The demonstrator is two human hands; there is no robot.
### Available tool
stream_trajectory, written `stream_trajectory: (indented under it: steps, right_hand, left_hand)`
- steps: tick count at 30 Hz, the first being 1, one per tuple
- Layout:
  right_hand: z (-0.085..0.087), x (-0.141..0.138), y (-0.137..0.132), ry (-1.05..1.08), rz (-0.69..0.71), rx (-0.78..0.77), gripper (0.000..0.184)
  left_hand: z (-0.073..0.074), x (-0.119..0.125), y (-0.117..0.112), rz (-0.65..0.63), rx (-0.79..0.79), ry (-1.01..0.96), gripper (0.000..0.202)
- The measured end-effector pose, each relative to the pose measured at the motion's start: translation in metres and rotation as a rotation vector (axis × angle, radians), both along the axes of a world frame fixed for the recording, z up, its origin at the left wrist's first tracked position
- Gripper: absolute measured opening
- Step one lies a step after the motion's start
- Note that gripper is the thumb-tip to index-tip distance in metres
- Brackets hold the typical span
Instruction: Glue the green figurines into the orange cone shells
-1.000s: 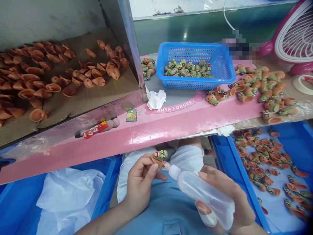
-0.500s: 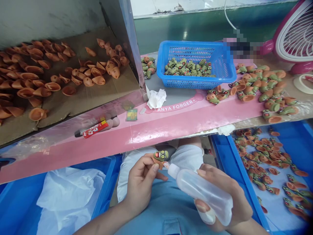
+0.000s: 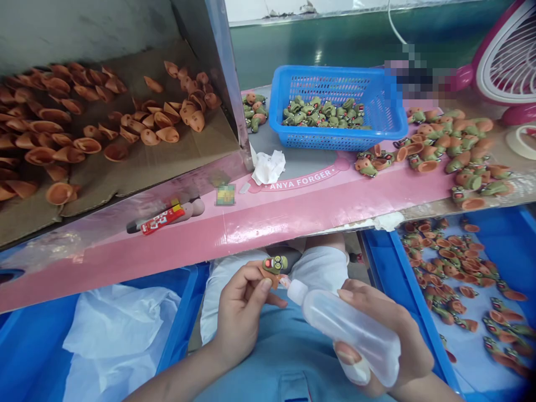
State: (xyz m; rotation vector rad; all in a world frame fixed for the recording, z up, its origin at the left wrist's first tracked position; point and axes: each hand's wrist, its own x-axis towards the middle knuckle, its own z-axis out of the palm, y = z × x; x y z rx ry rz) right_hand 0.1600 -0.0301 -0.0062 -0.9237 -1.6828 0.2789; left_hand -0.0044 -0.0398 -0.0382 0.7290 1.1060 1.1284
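The left hand pinches a small painted figurine, green-headed with bulging eyes and an orange body, its grip closed between thumb and fingers. The right hand has its grip closed around a translucent plastic squeeze bottle, which lies tilted with its nozzle at the figurine's orange body, touching it or just beside it; the view does not settle which. Hands, figurine and bottle are all below the blue mesh basket, past the front edge of the pink-covered bench.

The basket stands on the bench and holds a heap of green figurines. More finished figurines lie loose to its right, beside a roll of masking tape and a pink fan. To its left lie a crumpled tissue and a red-labelled tube, with orange shells piled on cardboard further left. Below and right of it, a blue crate holds more figurines; below and left, another blue crate holds a white plastic bag.
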Motion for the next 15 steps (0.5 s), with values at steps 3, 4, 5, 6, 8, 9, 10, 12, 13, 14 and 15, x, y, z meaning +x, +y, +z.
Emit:
stream_trajectory:
  steps: [3,4,5,6,8,9,10,12,13,14,15]
  right_hand:
    - [-0.0010,0.0012,-0.0007,-0.006,0.013,-0.021,0.031]
    - [-0.0016,0.0017,-0.0012,0.001,0.018,-0.017,0.033]
    - [-0.0023,0.0023,-0.0018,0.009,0.020,-0.014,0.034]
    - [-0.0028,0.0028,-0.0023,0.011,0.021,-0.013,0.035]
    - [-0.0030,0.0034,-0.0026,0.008,0.025,-0.014,0.036]
    - [-0.0026,0.0035,-0.0025,0.004,0.024,-0.021,0.035]
    - [-0.0019,0.0034,-0.0023,-0.001,0.020,-0.027,0.034]
    - [0.0003,0.0029,-0.0018,-0.013,0.013,-0.036,0.032]
    - [0.0015,0.0025,-0.0017,-0.021,0.008,-0.044,0.031]
    - [0.0026,0.0020,-0.0017,-0.030,0.004,-0.051,0.030]
    - [0.0034,0.0016,-0.0019,-0.042,-0.019,-0.081,0.030]
  left_hand:
    - [0.0005,0.0005,0.0012,0.001,-0.001,0.013,0.010]
    - [0.0006,0.0006,0.0015,0.002,-0.004,0.016,0.010]
    - [0.0006,0.0007,0.0017,0.005,-0.006,0.019,0.010]
    - [0.0007,0.0007,0.0017,0.007,-0.008,0.021,0.009]
    - [0.0008,0.0006,0.0013,0.010,-0.010,0.021,0.009]
    - [0.0008,0.0004,0.0009,0.011,-0.009,0.023,0.008]
    - [0.0007,0.0003,0.0005,0.013,-0.011,0.025,0.008]
    - [0.0004,0.0000,0.0001,0.020,-0.017,0.028,0.008]
    - [0.0001,-0.0001,0.0000,0.022,-0.018,0.028,0.008]
    - [-0.0002,0.0000,0.0002,0.023,-0.021,0.028,0.009]
    - [-0.0004,0.0000,0.0004,0.022,-0.023,0.027,0.009]
